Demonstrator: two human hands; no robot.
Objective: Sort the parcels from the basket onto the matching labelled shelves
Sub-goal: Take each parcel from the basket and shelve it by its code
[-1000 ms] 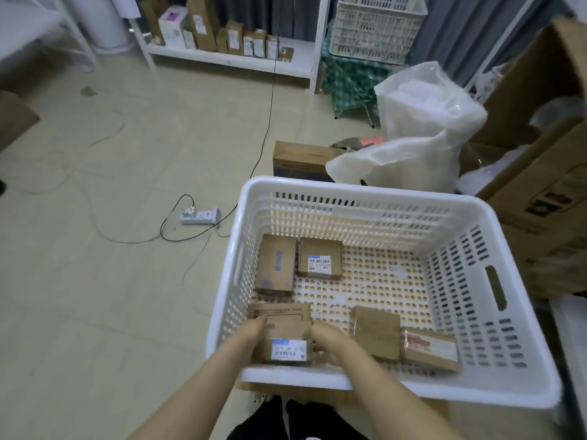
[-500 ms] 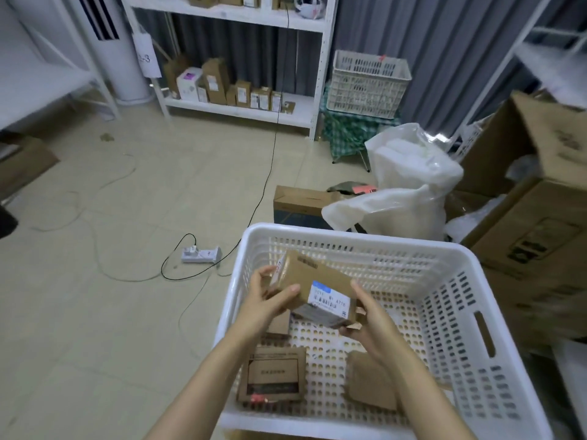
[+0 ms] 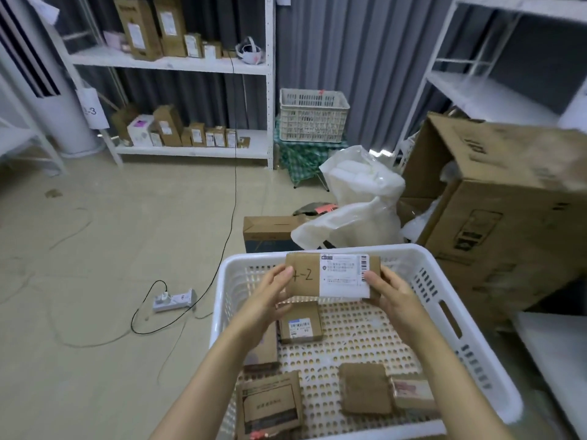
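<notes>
I hold a small brown parcel (image 3: 330,274) above the white plastic basket (image 3: 432,281), its white shipping label and handwritten "-2" mark facing me. My left hand (image 3: 270,296) grips its left end and my right hand (image 3: 390,290) grips its right end. Inside the basket lie several more brown parcels, among them a labelled one (image 3: 300,322) just below my hands and a flat one (image 3: 270,403) near the front. White shelves (image 3: 190,150) with rows of parcels stand at the far wall; a tag reading "-3" (image 3: 89,111) hangs at their left post.
A power strip (image 3: 173,300) and black cable lie on the floor left of the basket. A large open cardboard box (image 3: 495,201) and a white plastic bag (image 3: 359,198) crowd the right. A second white basket (image 3: 313,114) sits on a green stool by the curtain.
Both hands lifted the parcel out of the basket and turned it so its label faces me. My view tilted up toward the shelves.
</notes>
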